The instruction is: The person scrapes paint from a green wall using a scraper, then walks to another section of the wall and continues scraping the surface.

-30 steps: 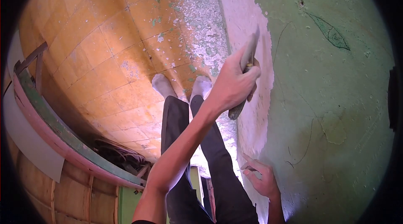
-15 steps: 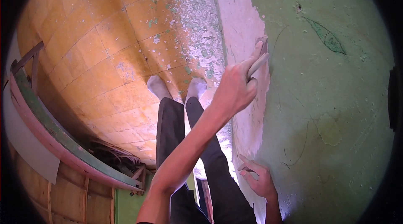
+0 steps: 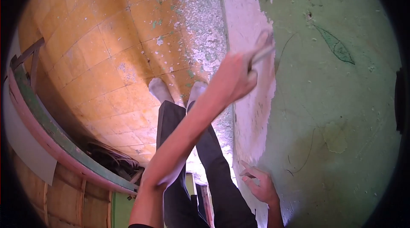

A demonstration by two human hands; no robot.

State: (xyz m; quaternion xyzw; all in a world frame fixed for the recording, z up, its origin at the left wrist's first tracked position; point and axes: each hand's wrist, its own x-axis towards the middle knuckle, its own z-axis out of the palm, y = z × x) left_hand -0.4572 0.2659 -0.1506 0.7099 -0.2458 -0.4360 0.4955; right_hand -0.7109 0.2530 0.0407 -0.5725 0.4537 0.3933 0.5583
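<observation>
My left hand (image 3: 237,76) is closed round a scraper (image 3: 263,54) with a pale handle, one finger stretched forward along it. Its front end, blurred by motion, lies over the right edge of a bare whitish patch (image 3: 251,119) on the green painted wall (image 3: 320,100). Lower down, my right hand (image 3: 261,186) rests at the wall near the bottom of that patch. Its fingers are stretched and slightly apart, with nothing in them.
Paint flakes (image 3: 200,27) cover the orange tiled floor (image 3: 115,61) along the wall's foot. My feet in socks (image 3: 160,90) stand close to them. A curved green and pink ledge (image 3: 64,138) runs at the left. A leaf-like drawing (image 3: 336,47) marks the wall.
My left hand has shifted slightly left and up along the patch with the scraper. My right hand stays at almost the same spot on the wall. The view has tilted slightly.
</observation>
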